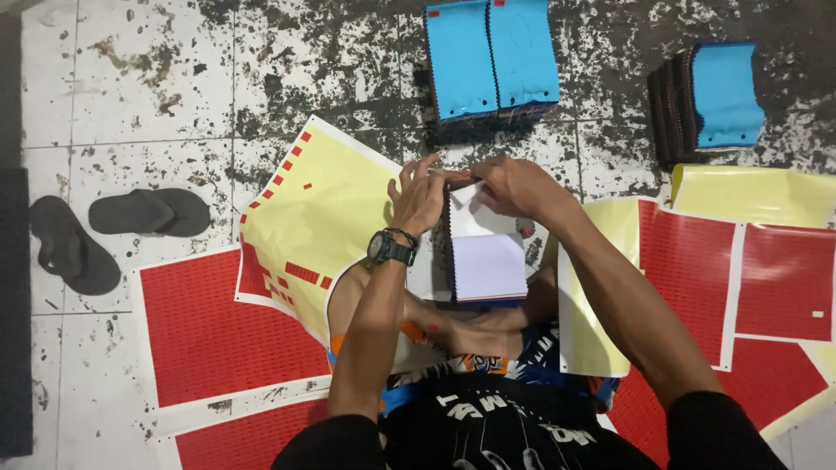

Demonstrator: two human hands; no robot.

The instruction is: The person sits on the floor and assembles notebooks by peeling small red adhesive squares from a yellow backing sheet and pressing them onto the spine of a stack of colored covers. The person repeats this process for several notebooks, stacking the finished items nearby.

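Both hands, left (420, 198) & right (515, 187), grip closed on spiral-bound white notebook (483, 252) w/ smooth pages.

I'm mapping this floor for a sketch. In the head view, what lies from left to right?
Black sandals → red sticker sheet → yellow backing sheet → left hand → open notebook → right hand → red sheets.

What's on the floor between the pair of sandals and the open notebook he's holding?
In the head view, a yellow backing sheet with a few red stickers left lies between the sandals and the notebook.
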